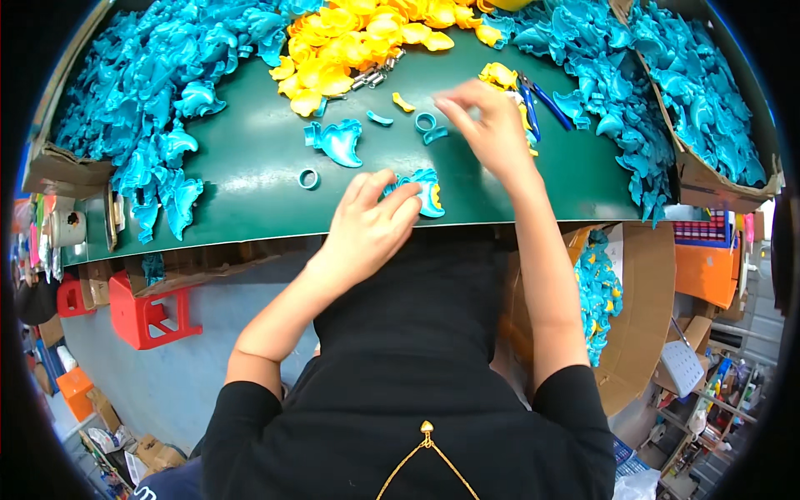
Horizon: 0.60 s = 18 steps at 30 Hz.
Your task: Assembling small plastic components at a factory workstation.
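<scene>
At the near edge of the green table (250, 187), my left hand (367, 221) has its fingers closed on a curved teal-and-yellow plastic piece (429, 200), holding it against the tabletop. My right hand (492, 129) hovers farther up and to the right, smeared by motion; whether its fingertips hold anything is unclear. Below and left of those fingertips lie a small teal ring (426, 122) and a short teal curved piece (436, 135). Another claw-shaped teal piece (340, 142), a second ring (309, 178), a teal strip (379, 118) and a yellow strip (403, 102) rest nearby.
Teal parts are heaped at the left (158, 75) and right (583, 50), with yellow parts (358, 42) between them. Small metal cylinders (373, 77) and blue-handled pliers (533, 108) lie on the table. A carton (646, 325) with teal-and-yellow pieces stands below right; a red stool (150, 317) below left.
</scene>
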Available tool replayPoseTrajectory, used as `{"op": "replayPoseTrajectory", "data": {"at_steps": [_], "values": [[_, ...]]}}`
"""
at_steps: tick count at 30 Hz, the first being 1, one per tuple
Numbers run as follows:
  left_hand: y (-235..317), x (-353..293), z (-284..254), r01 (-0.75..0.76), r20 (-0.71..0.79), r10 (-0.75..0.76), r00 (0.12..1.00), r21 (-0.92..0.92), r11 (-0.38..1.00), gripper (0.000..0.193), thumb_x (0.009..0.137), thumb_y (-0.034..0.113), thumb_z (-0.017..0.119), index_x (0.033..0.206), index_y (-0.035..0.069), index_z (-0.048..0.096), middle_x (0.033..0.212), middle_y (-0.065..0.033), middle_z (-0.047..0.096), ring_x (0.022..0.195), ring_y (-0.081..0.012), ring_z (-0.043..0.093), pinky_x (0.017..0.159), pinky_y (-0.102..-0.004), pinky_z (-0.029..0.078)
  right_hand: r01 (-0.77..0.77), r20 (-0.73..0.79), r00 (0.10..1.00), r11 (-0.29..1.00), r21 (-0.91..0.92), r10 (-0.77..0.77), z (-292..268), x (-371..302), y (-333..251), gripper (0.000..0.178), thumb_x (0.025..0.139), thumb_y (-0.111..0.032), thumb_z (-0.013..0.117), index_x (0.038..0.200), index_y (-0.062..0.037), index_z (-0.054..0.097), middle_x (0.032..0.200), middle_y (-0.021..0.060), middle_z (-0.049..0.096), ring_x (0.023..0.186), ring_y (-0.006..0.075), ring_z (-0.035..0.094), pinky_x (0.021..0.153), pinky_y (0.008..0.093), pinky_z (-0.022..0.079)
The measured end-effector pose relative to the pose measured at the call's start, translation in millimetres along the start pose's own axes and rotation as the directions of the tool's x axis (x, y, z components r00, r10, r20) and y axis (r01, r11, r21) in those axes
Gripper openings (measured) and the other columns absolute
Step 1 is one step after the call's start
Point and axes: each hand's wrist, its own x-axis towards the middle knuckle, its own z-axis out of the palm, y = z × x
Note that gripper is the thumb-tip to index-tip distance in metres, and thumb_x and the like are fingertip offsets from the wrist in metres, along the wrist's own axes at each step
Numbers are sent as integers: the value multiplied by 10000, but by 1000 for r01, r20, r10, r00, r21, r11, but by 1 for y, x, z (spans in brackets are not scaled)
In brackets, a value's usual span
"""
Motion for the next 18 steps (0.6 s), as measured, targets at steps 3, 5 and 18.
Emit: {"op": "replayPoseTrajectory", "data": {"at_steps": [3,5,18], "values": [[8,-1,7,75,-11,-76,997,-69,995,370,741,198,803,1024,61,608,1158,-49,636,1187,-333,504,992,-413,443,306,3,952,947,-99,-307,40,59,27,137,830,-160,770,962,-122,768,935,44,660,921,248,637,825,356,511],[10,-1,15,141,-56,-149,987,-131,981,369,734,172,827,1010,51,614,1071,-57,633,1249,-357,490,982,-421,467,346,59,938,934,-94,-341,53,74,25,131,821,-165,774,951,-145,769,941,33,645,955,253,622,839,361,510],[-2,-26,18,22,-171,-43,984,-122,992,245,685,68,764,919,78,690,996,-23,650,1161,-294,559,851,-341,567,-234,194,964,932,278,184,-7,-43,-28,91,879,-36,732,952,8,702,871,49,714,860,104,670,741,266,548]]}}
